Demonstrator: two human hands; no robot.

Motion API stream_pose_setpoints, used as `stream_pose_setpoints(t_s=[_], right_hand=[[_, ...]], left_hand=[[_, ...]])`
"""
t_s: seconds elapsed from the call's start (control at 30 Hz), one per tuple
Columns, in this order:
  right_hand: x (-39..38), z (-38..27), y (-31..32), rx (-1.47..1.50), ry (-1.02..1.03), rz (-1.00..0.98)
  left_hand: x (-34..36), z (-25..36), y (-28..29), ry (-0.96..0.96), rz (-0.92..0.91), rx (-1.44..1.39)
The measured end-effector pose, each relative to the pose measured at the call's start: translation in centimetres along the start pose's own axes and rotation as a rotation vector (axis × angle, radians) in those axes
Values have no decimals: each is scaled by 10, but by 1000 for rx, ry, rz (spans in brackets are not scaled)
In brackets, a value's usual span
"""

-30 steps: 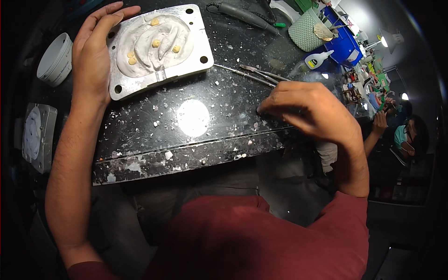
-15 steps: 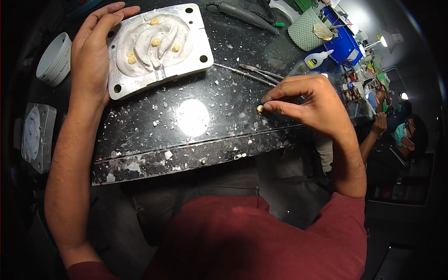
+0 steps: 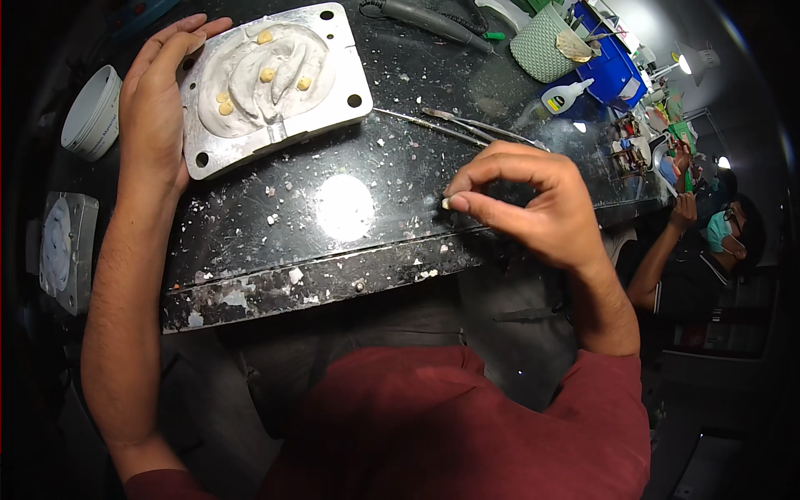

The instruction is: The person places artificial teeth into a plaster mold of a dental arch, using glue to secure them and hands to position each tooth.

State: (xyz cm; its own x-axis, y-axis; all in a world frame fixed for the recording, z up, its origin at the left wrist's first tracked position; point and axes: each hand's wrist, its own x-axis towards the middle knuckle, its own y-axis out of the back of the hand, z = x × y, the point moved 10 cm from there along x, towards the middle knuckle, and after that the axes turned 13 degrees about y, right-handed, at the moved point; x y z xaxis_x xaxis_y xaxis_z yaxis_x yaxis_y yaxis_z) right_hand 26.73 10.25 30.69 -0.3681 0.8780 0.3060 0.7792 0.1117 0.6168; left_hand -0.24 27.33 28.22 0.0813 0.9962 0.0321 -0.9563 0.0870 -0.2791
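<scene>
My left hand (image 3: pixel 154 108) grips the left side of a silver metal flask half (image 3: pixel 333 118), tilted on the bench. Grey-white plaster (image 3: pixel 225 79) fills it in curved ridges, and several small yellowish lumps (image 3: pixel 303 83) sit on the plaster. Over the bench, right of the flask, my right hand (image 3: pixel 537 196) pinches a small cream-coloured piece (image 3: pixel 446 203) between thumb and fingertips. Most of that piece is hidden by the fingers, so its kind is unclear. Thin metal hand tools (image 3: pixel 429 127) lie just beyond my right hand.
The black bench (image 3: pixel 400 212) carries scattered white crumbs. A white tub (image 3: pixel 92 112) and another plaster-filled flask half (image 3: pixel 71 250) are at left. Far right hold a dropper bottle (image 3: pixel 560 98), woven pot (image 3: pixel 542 46) and blue bin (image 3: pixel 604 58). A masked co-worker (image 3: pixel 692 262) sits at right.
My right hand has shifted left with the small piece, which now shows less between the fingers. The flask and left hand have moved slightly left in the picture. The co-worker shows more fully.
</scene>
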Motion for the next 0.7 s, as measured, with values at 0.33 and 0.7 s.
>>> stream_pose_setpoints(t_s=[0.33, 0.7], right_hand=[[-5, -18, -9, -309, 220, -51], [-1, -32, -14, -470, 275, -124]], left_hand=[[10, -6, 8, 56, -35, 28], [9, -5, 6, 44, -44, 47]])
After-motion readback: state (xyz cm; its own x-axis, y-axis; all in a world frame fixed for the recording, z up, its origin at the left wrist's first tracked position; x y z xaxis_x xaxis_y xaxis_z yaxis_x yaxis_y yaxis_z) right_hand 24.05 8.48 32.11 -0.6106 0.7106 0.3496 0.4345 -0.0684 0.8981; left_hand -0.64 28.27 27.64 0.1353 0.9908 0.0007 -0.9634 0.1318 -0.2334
